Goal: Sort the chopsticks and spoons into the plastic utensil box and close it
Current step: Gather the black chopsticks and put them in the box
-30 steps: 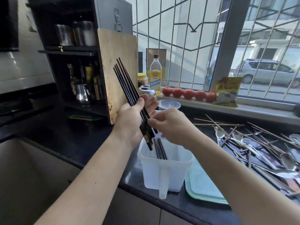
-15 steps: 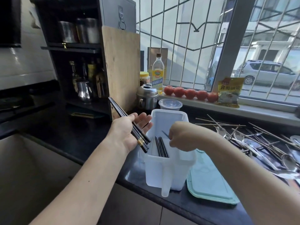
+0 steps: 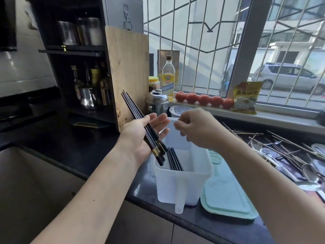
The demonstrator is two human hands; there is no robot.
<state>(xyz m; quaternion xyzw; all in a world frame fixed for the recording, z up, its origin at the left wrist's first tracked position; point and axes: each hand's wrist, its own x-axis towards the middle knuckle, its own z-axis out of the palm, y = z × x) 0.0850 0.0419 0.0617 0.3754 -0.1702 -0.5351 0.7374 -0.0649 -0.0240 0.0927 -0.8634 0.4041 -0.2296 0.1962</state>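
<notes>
Done: few black chopsticks (image 3: pixel 175 159) in box (image 3: pixel 182 176) | left hand (image 3: pixel 140 136) loosely cradles bundle (image 3: pixel 140 120), right hand (image 3: pixel 195 127) curled, empty | left: spoons (image 3: pixel 309 171), lid (image 3: pixel 226 196).

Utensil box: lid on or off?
Off. The utensil box stands open-topped with black chopsticks inside; the green lid lies flat on the counter beside it.

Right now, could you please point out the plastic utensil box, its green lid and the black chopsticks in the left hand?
plastic utensil box (image 3: pixel 175 187): head view, front wall.
green lid (image 3: pixel 226 196): head view, flat top, on the counter.
black chopsticks (image 3: pixel 133 108): head view, shafts above the left hand (image 3: pixel 140 136).
</notes>
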